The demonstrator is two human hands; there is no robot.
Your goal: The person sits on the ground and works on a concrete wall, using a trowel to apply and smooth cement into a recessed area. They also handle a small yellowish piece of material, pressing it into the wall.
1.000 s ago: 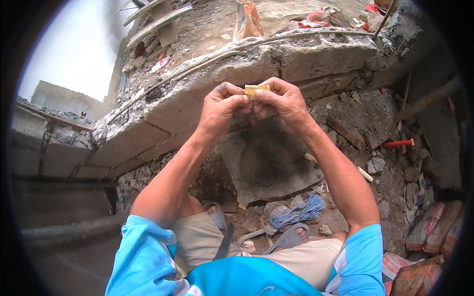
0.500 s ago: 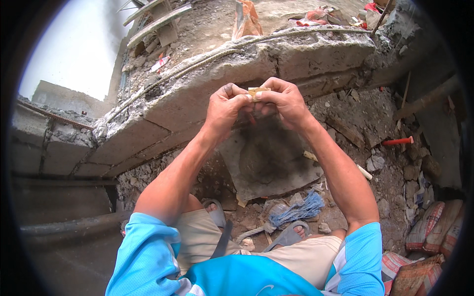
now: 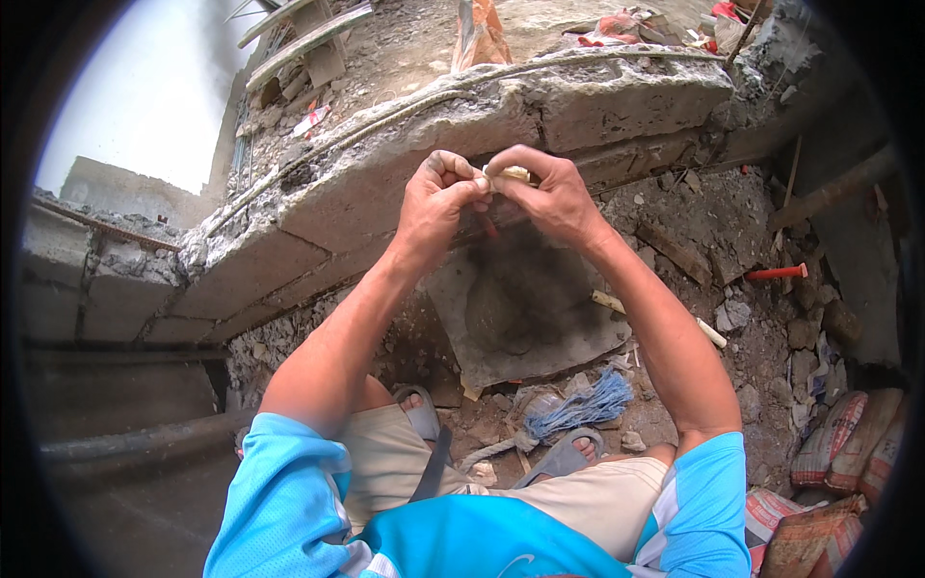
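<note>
Both hands meet in front of the broken concrete ledge, fingers pinched close together. My right hand (image 3: 559,197) grips a small pale yellow piece (image 3: 516,173), mostly covered by the thumb and forefinger; its kind is too small to tell. The thumb and forefinger of my left hand (image 3: 434,197) press together at the right fingertips; whether they also hold the piece's end is hidden. Just below the hands shows a small red thing (image 3: 490,227), and I cannot tell if it is held. Under them lies a grey slab (image 3: 540,361) with a dark smudge over it.
A cracked concrete ledge (image 3: 376,183) with a rod along its top runs across ahead. Near my sandalled feet lies a frayed blue rope (image 3: 583,405). To the right are a red tube (image 3: 777,273), rubble and stacked sacks (image 3: 833,438). An orange bag (image 3: 480,39) stands beyond the ledge.
My right forefinger has lifted and curled over the pale yellow piece. The left fingers have shifted, and less of the piece shows between the two hands.
</note>
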